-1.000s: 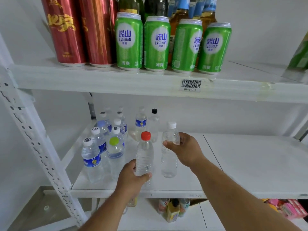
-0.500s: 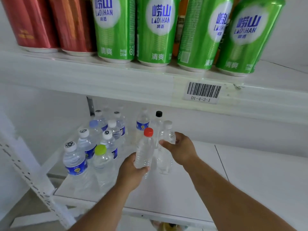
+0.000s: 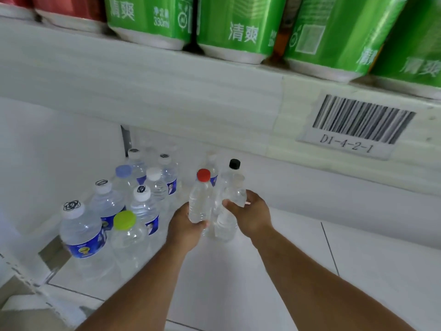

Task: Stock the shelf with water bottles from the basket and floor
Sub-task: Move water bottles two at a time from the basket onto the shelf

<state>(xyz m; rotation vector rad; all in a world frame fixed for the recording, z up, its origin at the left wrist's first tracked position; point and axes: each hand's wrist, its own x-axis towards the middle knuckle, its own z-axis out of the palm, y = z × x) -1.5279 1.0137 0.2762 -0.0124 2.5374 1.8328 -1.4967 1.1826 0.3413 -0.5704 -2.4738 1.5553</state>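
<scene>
Clear plastic is held in both hands. A red-capped bottle is gripped by the left hand, low on its body, and it stands nearly upright above the shelf. A white-capped bottle is held by the right hand, whose fingers are wrapped round its upper part. The two bottles are touching or almost touching, and it cannot be told which.

Trouble could come from the tight space. A black-capped bottle stands just behind the two, and it could be knocked over if the held bottles are pushed back too fast. The group of bottles on the left is packed close, with a green-capped bottle at the front, so one bump from the left arm could tip several at once. The red-capped bottle is held only near its bottom, so it could be tilted and dropped when it is set down. The head could also be bumped on the upper shelf, which is very near.

Much is hidden. The bottoms of both held bottles are covered by hands and by each other, so it cannot be seen if they rest on the shelf yet. The green cans are cut off at the top. The basket and the floor are not in view. The bottles far back are blurry.
</scene>
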